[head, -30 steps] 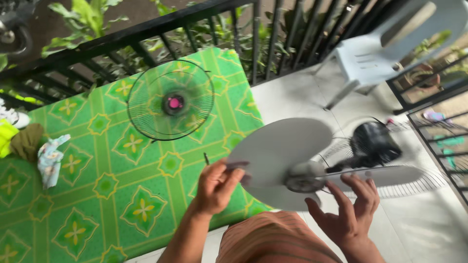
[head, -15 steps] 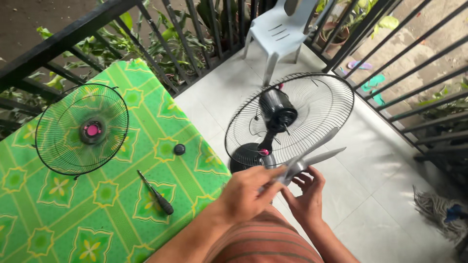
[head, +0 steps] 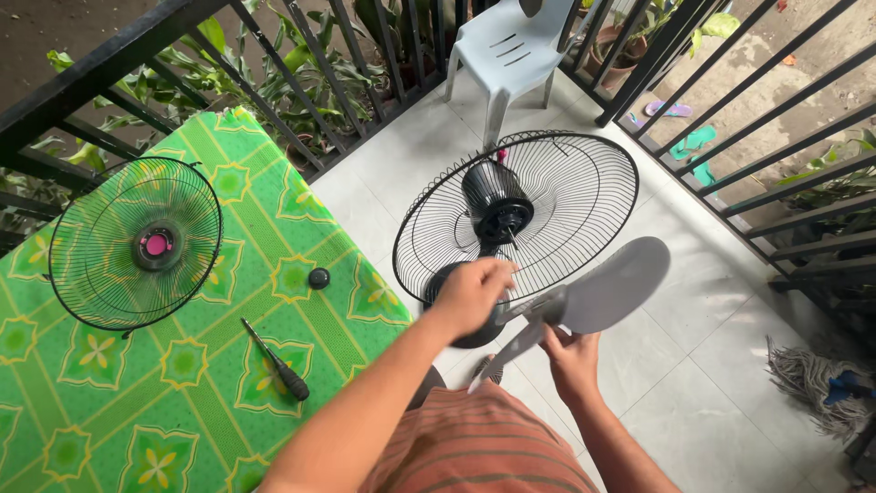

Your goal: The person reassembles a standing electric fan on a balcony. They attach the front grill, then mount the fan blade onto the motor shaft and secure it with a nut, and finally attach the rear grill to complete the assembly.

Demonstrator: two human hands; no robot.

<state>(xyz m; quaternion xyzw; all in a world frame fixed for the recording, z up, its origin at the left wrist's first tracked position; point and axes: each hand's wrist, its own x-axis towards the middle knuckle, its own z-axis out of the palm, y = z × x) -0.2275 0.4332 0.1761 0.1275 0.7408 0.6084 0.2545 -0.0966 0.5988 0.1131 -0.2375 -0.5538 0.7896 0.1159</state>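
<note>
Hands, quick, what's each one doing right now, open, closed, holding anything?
Left hand: closed over the hub of the grey fan blade.
Right hand: gripping the same fan blade from below.

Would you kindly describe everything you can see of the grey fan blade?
The fan blade is grey, looks like plastic and is off the fan. One broad rounded lobe points right; a narrower one angles down towards the person. It is held in the air above the tiled floor, before the rear guard. The left hand covers its hub; the right hand grips from below.

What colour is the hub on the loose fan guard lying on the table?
Pink, at the centre of the loose fan guard on the table; head view.
</note>
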